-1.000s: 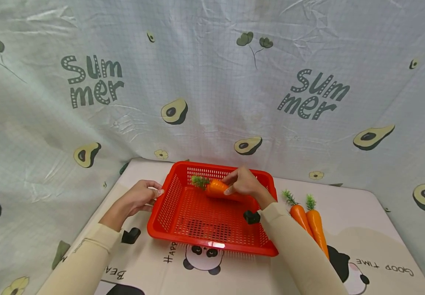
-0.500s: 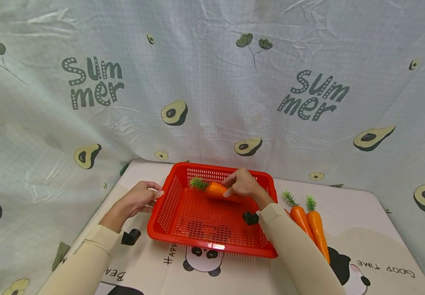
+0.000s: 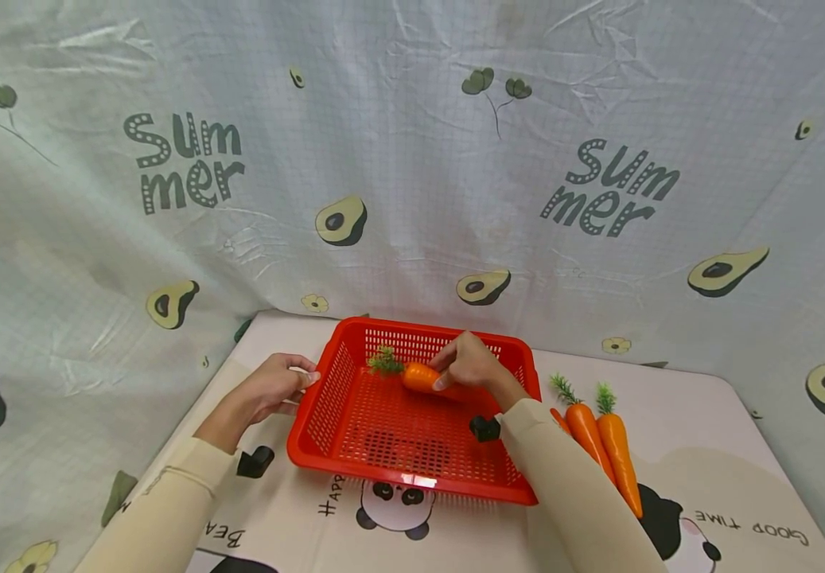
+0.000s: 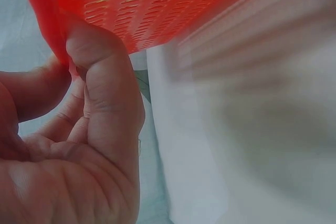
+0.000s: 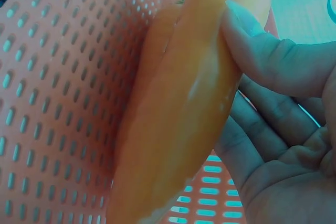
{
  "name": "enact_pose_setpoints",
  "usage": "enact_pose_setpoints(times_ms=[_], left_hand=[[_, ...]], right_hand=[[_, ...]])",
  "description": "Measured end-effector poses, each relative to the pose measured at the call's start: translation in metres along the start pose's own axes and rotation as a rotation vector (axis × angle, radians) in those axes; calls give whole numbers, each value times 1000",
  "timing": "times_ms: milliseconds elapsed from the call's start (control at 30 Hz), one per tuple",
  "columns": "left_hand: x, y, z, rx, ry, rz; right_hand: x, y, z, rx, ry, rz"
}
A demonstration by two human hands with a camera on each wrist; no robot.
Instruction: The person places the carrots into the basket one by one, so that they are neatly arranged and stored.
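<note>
A red plastic basket (image 3: 412, 471) with slotted walls stands on the table. My left hand (image 3: 278, 383) pinches its left rim between thumb and fingers; in the left wrist view the thumb and a bent finger (image 4: 107, 87) meet at the rim. Inside the basket, near the back wall, lies an orange carrot (image 3: 419, 377) with its green top pointing left. My right hand (image 3: 471, 364) grips it from above. The right wrist view shows the held carrot (image 5: 194, 87) with the thumb (image 5: 252, 40) on it. A second orange carrot (image 5: 152, 56) lies behind it there, mostly covered.
Right of the basket lie orange carrots with green tops, one (image 3: 589, 438) beside another (image 3: 620, 458). A bit of a third orange piece (image 3: 559, 419) shows past the right sleeve. The table mat (image 3: 698, 414) bears panda prints. A printed curtain (image 3: 412, 159) hangs behind.
Both hands keep their hold on the basket rim and the carrot. The right forearm has shifted very slightly left, uncovering more of the orange piece beside it.
</note>
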State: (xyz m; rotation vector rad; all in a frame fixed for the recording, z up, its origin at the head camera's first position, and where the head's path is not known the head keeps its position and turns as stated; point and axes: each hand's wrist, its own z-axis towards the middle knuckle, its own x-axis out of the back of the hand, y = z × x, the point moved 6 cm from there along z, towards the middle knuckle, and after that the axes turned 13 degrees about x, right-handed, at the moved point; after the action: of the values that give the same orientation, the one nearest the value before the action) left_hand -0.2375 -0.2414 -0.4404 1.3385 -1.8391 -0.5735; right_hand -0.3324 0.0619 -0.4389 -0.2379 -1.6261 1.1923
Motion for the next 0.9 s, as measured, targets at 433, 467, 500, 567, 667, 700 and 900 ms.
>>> enact_pose_setpoints(times_ms=[433, 467, 500, 567, 667, 700, 900], left_hand=[[0, 0, 0, -7, -7, -10], [0, 0, 0, -5, -7, -10], [0, 0, 0, -5, -7, -11], [0, 0, -1, -4, -7, -12], [0, 0, -1, -4, -8, -13], [0, 0, -1, -5, -9, -13], [0, 0, -2, -5, -6, -11]], right_hand=[[-3, 0, -1, -12, -8, -27], [-3, 0, -1, -8, -8, -32], [-3, 1, -1, -5, -9, -35], [-4, 2, 0, 1, -12, -41], [-5, 4, 0, 3, -16, -43], [-5, 4, 0, 4, -17, -41], [-7, 5, 2, 15, -31, -56]])
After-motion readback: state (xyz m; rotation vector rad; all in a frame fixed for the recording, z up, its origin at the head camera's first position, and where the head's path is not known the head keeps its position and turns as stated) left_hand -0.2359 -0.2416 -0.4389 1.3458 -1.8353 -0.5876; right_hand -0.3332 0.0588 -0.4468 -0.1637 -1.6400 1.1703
